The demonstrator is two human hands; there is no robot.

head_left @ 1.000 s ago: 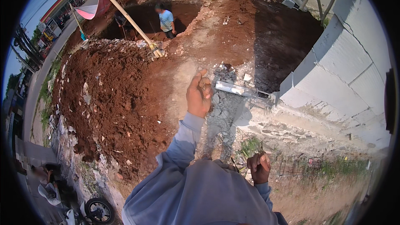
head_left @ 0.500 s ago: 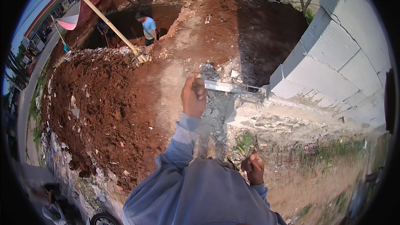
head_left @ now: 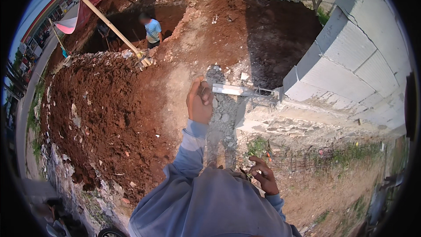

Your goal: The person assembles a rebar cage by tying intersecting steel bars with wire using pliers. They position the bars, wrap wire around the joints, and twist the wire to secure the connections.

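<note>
One left hand (head_left: 200, 101): fingers curled toward the palm, just beside the near end of a pale bar (head_left: 232, 89); I could not tell whether they pinched anything.
Right hand (head_left: 265, 177): near five o'clock from the left hand, its bent fingers stood apart; whether they held anything was unclear.
Pale bar: straight and smooth, it stretched between two and three o'clock, across jagged grey rubble (head_left: 226, 116).
Block wall (head_left: 344, 74): flat, chalky blocks rose toward three o'clock.
Red soil (head_left: 109, 109): crumbly, heaped at nine.
Bamboo pole (head_left: 109, 26): round, slanting at ten.
</note>
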